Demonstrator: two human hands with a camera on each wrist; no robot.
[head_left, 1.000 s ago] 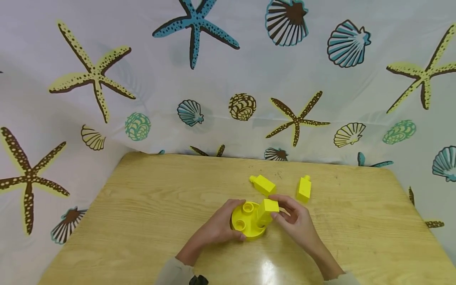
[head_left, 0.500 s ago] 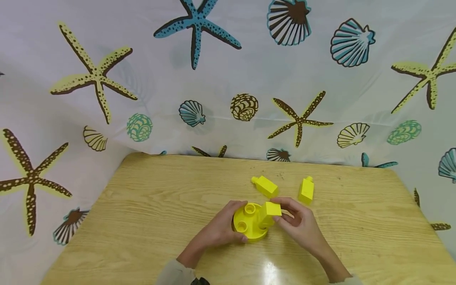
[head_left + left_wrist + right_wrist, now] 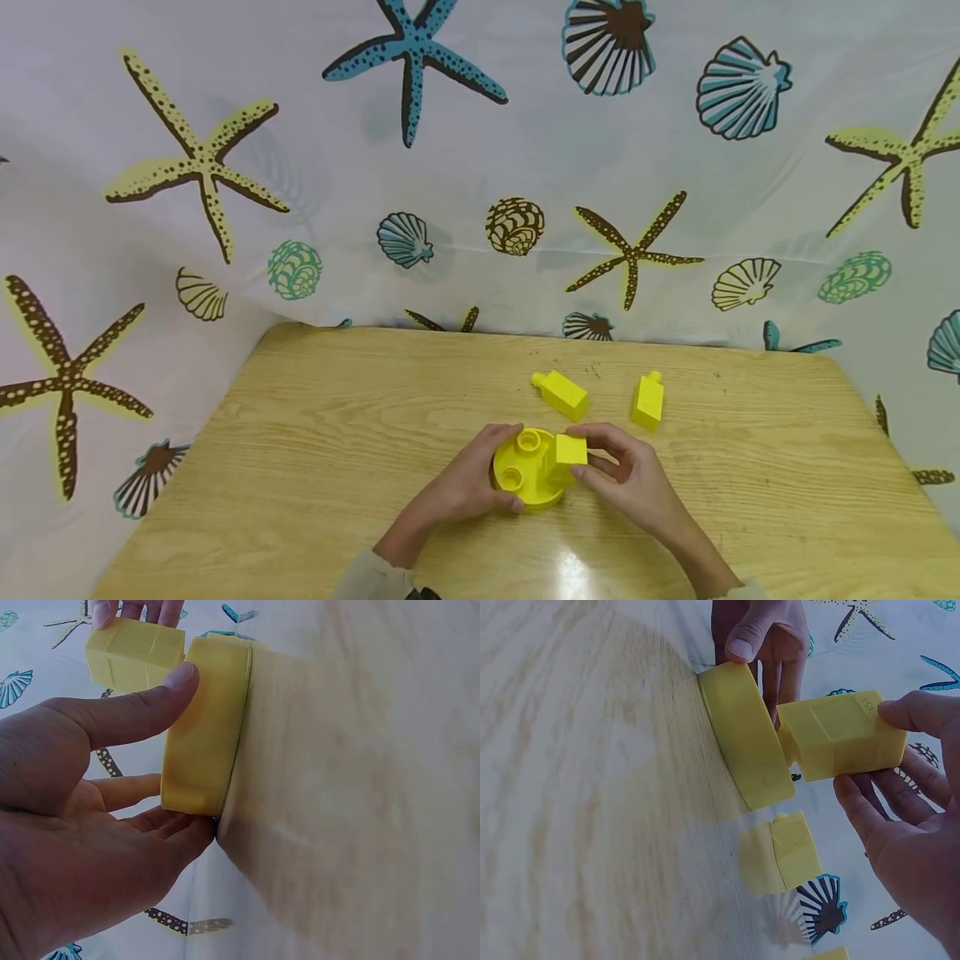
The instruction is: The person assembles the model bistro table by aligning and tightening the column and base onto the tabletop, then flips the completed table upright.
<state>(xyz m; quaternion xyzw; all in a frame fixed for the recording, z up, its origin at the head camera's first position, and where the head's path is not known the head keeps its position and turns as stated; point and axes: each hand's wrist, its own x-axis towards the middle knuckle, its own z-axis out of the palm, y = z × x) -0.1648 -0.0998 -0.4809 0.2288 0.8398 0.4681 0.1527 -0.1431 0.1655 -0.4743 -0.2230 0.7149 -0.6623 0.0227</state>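
A round yellow base (image 3: 528, 482) stands on the table, with two ringed sockets in view on its top. My left hand (image 3: 467, 477) grips its rim, thumb in front and fingers round the far side. The left wrist view shows the thumb tip against the side wall of the base (image 3: 202, 735). Over the base's right part, my right hand (image 3: 632, 477) holds a square yellow peg block (image 3: 570, 454) between thumb and fingers. Its narrow knob end points down at the base; the right wrist view shows a bit of knob between the block (image 3: 847, 735) and base, the socket there hidden.
Two more yellow peg blocks lie on the wooden table (image 3: 337, 433) behind the hands: one block (image 3: 561, 395) just beyond the base, another block (image 3: 648, 402) farther right. A white cloth (image 3: 465, 183) printed with starfish and shells rises around the table's back and sides.
The block in my right hand has gone from tilted to more upright and sits slightly lower over the base. My left hand keeps its grip on the rim.
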